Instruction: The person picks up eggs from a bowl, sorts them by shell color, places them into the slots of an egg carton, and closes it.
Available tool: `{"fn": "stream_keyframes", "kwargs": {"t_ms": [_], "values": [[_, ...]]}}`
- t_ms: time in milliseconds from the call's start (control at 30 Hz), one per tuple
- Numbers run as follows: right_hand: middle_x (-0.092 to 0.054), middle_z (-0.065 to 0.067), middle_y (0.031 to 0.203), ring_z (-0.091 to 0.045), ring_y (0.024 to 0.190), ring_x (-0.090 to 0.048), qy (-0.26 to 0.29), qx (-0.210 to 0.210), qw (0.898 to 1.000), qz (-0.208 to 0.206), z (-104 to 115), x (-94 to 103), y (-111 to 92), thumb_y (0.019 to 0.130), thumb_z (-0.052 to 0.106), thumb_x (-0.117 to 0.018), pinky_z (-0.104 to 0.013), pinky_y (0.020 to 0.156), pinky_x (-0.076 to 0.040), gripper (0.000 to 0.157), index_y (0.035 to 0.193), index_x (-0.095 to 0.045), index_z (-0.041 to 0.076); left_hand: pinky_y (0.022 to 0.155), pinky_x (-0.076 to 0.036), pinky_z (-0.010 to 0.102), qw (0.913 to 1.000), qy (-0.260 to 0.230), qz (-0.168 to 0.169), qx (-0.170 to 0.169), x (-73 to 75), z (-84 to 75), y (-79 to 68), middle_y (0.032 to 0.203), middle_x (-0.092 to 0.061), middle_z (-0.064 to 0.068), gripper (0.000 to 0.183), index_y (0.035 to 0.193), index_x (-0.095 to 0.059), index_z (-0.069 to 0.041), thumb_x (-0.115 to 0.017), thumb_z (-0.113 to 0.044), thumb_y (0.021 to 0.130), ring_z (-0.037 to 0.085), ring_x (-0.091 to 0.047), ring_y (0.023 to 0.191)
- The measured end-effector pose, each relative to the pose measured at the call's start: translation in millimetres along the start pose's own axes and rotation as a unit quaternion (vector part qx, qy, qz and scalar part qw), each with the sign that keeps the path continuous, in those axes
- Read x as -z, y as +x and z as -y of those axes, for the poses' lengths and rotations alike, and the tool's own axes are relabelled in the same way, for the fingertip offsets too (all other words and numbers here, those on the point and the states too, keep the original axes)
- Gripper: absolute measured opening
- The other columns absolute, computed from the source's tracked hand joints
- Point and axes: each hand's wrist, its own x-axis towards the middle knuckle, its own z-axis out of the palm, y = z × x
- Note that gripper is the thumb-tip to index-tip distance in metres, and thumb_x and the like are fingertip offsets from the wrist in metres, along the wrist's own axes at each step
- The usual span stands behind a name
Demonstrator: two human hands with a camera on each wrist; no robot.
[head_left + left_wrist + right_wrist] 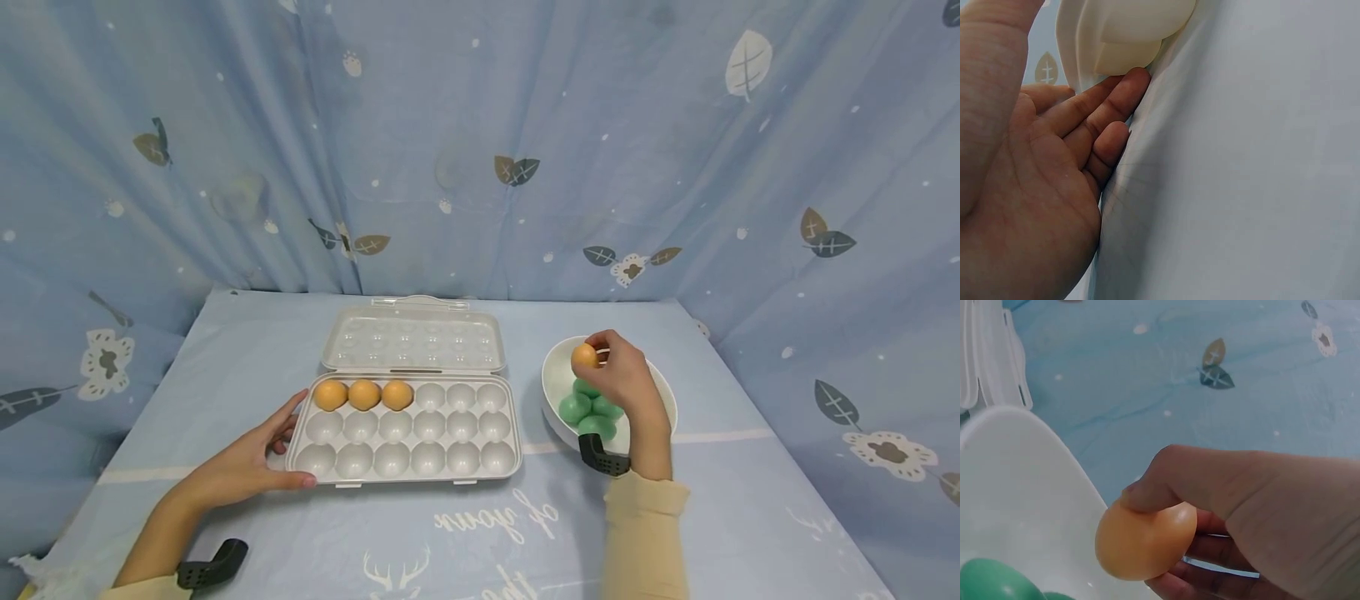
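Observation:
My right hand [618,367] pinches an orange egg [1144,540] between thumb and fingers, over the white bowl [555,375]. Below it in the bowl lie several green eggs [575,408]. My left hand [240,462] is at the left end of a white egg box [405,481], its straight thumb by the front corner and its index finger by the left side. In the left wrist view, loosely bent fingers [1110,103] reach the box's pale underside [1141,31]. Three orange eggs [364,395] sit at the left of the box's back row; the other cups hold none.
The clear lid [416,337] of the egg box lies folded back behind it. A pale blue cloth with printed writing covers the table [360,533]. Blue patterned curtains [450,150] hang close behind and at both sides. Each wrist wears a black band [213,567].

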Motion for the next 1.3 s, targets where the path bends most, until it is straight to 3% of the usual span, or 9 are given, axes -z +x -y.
{"fn": "stream_keyframes", "kwargs": {"t_ms": [367, 733, 933, 1167, 1300], "values": [[-0.063, -0.017, 0.125, -0.035, 0.117, -0.063, 0.052, 0.067, 0.996, -0.007, 36.8, -28.3, 5.4, 0.089, 0.016, -0.075, -0.046, 0.097, -0.054, 0.046, 0.127, -0.056, 0.002, 0.084, -0.042, 0.033, 1.0, -0.005, -0.002, 0.002, -1.1, 2.6, 1.2, 0.138, -0.055, 0.017, 0.123, 0.167, -0.006, -0.013, -0.089, -0.041, 0.08, 0.022, -0.048, 0.104], [-0.067, -0.01, 0.115, -0.027, 0.111, -0.069, 0.059, 0.158, 0.986, 0.011, 68.8, -73.2, 6.3, 0.082, 0.008, -0.082, -0.034, 0.093, -0.057, 0.038, 0.115, -0.063, 0.004, 0.084, -0.043, 0.034, 1.0, -0.005, 0.0, -0.001, -0.5, -1.4, 1.0, 0.14, -0.056, 0.019, 0.123, 0.167, -0.005, -0.013, -0.088, -0.04, 0.08, 0.023, -0.048, 0.105], [-0.068, -0.009, 0.114, -0.025, 0.107, -0.071, 0.062, 0.179, 0.982, 0.029, 81.2, -94.0, 3.5, 0.082, 0.005, -0.084, -0.031, 0.092, -0.057, 0.039, 0.115, -0.063, 0.004, 0.086, -0.043, 0.038, 1.0, -0.007, 0.005, -0.002, -0.5, -2.8, 0.4, 0.14, -0.055, 0.019, 0.123, 0.167, -0.004, -0.013, -0.088, -0.04, 0.081, 0.021, -0.048, 0.104], [-0.068, -0.008, 0.114, -0.024, 0.107, -0.069, 0.061, 0.19, 0.978, 0.061, 91.6, -114.6, -0.3, 0.083, 0.006, -0.085, -0.031, 0.093, -0.056, 0.039, 0.115, -0.063, 0.005, 0.083, -0.042, 0.027, 0.9997, -0.012, -0.01, -0.021, 0.8, -0.4, -0.8, 0.134, -0.058, 0.014, 0.12, 0.167, -0.009, -0.014, -0.089, -0.036, 0.08, 0.012, -0.048, 0.101], [-0.067, -0.007, 0.113, -0.022, 0.106, -0.067, 0.059, 0.197, 0.975, 0.078, 93.7, -127.0, -0.6, 0.083, 0.007, -0.084, -0.03, 0.092, -0.056, 0.037, 0.114, -0.063, 0.005, 0.082, -0.042, 0.027, 0.9995, -0.01, -0.015, -0.027, 1.0, -0.3, -0.9, 0.132, -0.059, 0.013, 0.12, 0.167, -0.01, -0.012, -0.09, -0.036, 0.079, 0.01, -0.048, 0.099]]}}
